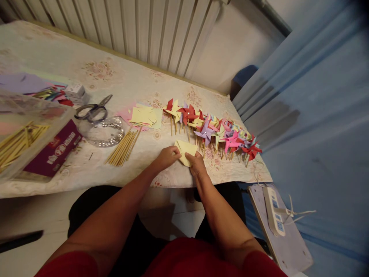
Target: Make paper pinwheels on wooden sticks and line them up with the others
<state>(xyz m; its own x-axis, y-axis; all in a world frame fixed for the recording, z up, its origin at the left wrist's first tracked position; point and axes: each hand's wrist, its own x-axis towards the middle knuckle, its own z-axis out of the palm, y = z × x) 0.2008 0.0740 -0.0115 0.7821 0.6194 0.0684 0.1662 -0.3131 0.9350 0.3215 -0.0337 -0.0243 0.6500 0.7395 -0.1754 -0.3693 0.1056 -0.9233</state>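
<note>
Over the front edge of the table, a piece of pale yellow paper (186, 148) is held between both hands, its corners partly bent inward. My left hand (168, 157) pinches the paper's left side with thumb and fingers. On the right side, my right hand (197, 162) grips it, the thumb lying on top. Just beyond stand several finished paper pinwheels (205, 131) on sticks, in red, yellow, purple and pink. To the left of my hands lie a bundle of thin wooden sticks (123, 148) and a stack of cut yellow paper squares (143, 116).
A clear round dish (105, 134) of small shiny pieces sits beside black-handled scissors (93, 111). At far left is a plastic box (37, 111) holding sticks, with coloured paper (24, 82) behind it. A white power strip (273, 211) rests on a board at right, near a blue curtain (317, 127).
</note>
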